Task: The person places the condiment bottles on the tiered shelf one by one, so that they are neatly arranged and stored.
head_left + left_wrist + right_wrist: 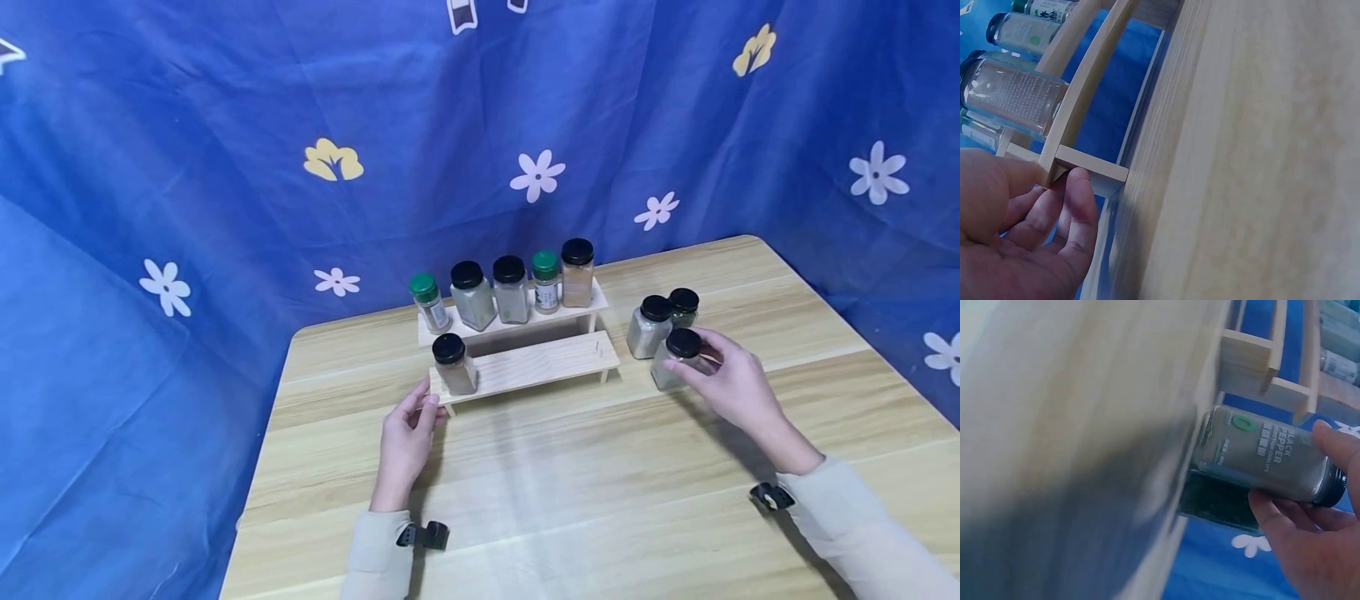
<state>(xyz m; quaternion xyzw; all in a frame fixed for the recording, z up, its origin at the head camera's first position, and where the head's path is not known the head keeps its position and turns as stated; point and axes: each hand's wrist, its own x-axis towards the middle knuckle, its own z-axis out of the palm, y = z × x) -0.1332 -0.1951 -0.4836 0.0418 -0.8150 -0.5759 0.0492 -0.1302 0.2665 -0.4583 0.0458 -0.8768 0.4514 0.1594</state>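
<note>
My right hand (pixel 731 379) holds a square spice jar (pixel 665 369) with a black lid, thumb on one side and fingers on the other. Its label reads "BLACK PEPPER" in the right wrist view, and the jar (pixel 1260 450) stands upright at the tabletop; I cannot tell whether its base touches. My left hand (pixel 408 442) grips the left end of the lower tier (pixel 536 365) of a pale wooden two-step rack. In the left wrist view, thumb and fingers (pixel 1079 206) pinch its corner by the leg. One black-lidded brown jar (pixel 456 371) stands on that tier's left end.
Several jars with black or green lids, such as a green-lidded one (pixel 546 283), line the upper tier (pixel 491 332). Just behind the held jar stand a grey jar (pixel 647 333) and a dark green jar (pixel 684 308). A blue curtain (pixel 450 167) hangs behind the wooden table (pixel 525 500).
</note>
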